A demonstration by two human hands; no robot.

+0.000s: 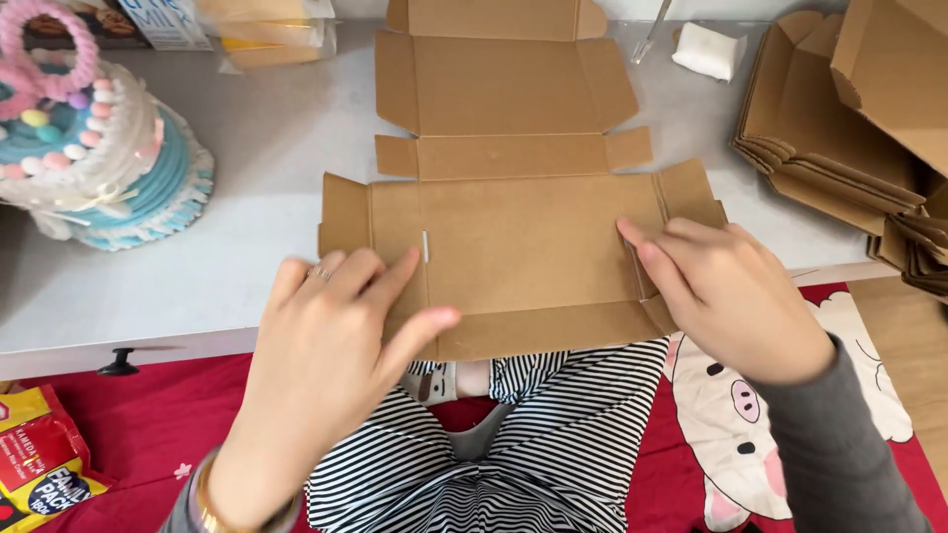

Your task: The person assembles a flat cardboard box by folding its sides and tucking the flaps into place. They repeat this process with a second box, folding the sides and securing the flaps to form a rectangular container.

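A flat, unfolded brown cardboard box blank (513,148) lies on a white table (267,148), its near edge hanging over the table's front. My left hand (336,365) rests on the blank's near left part, fingers spread, thumb pressing the front flap. My right hand (731,296) presses on the near right side flap, fingertips at its fold line. Both hands lie on the cardboard without closing around it.
A stack of flat cardboard blanks (839,128) lies at the right. A blue and white decorated cake-shaped object (99,148) stands at the left. A white block (706,47) sits at the back. A snack bag (39,464) lies on a red blanket (158,415).
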